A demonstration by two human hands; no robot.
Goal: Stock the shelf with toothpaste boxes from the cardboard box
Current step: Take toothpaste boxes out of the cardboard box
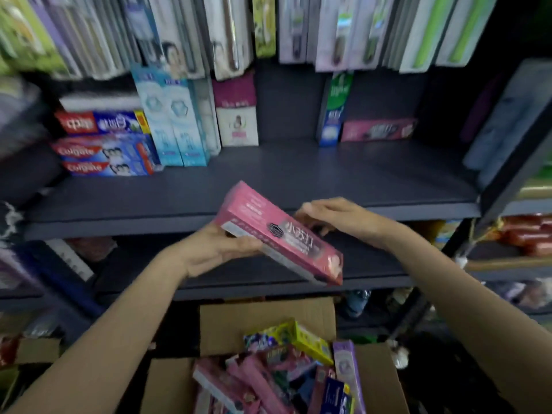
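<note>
A pink toothpaste box (277, 234) is held tilted in front of the dark shelf (268, 180), its far end pointing up-left. My left hand (221, 249) grips it from below at its left side. My right hand (331, 218) holds its upper right edge, fingers curled behind it. Below, the open cardboard box (263, 324) holds several pink, yellow, purple and blue toothpaste boxes (268, 375).
On the shelf stand Colgate boxes (104, 150) stacked at the left, upright light-blue boxes (176, 121), a pink-white box (237, 115), a green-blue box (334, 109) and a flat pink box (378, 130). Toothbrush packs (227, 31) hang above. A lower shelf (268, 282) lies behind my hands.
</note>
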